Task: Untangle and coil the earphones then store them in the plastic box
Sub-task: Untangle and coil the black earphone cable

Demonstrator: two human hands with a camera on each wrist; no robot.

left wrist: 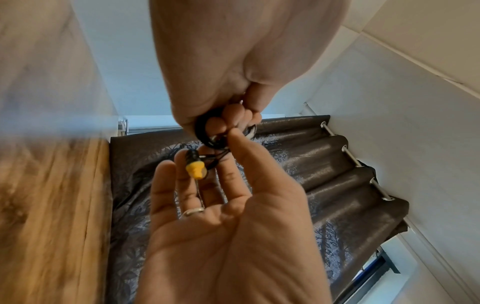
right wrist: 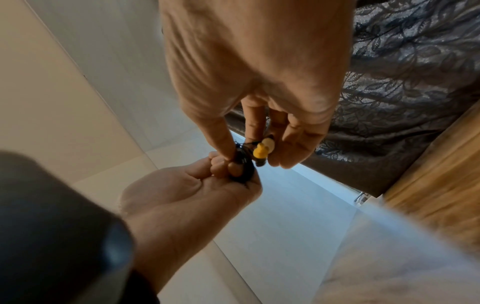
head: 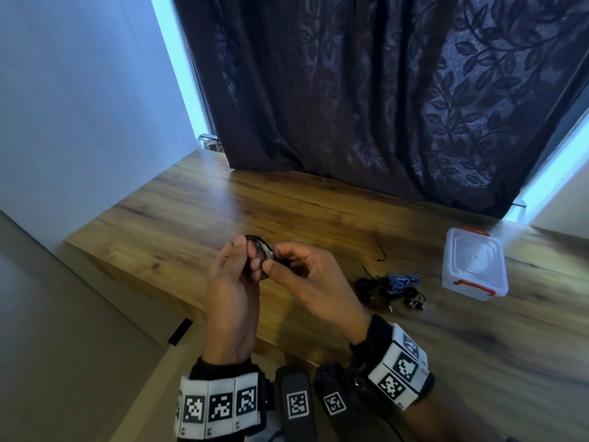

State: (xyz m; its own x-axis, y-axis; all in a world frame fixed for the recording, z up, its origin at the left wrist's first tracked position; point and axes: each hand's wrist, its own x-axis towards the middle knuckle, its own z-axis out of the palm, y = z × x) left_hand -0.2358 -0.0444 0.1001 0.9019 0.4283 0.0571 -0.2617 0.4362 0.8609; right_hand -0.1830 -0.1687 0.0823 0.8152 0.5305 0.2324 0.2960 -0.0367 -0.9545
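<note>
Left of the plastic box [head: 474,265], above the bench [head: 197,218], left hand [head: 231,290] fingers clamp the coiled earphones [head: 259,245]; right hand [head: 314,282] pinches its end. Slackened fingers could unspring it.

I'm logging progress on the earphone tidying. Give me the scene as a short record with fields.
left hand: holds black cable coil wound round its fingers
right hand: pinches the coil; yellow-tipped earbud by its fingers
plastic box: on the table, lid on, to the right
tangled earphones: heap on the table beside the box, no hand on it
</note>
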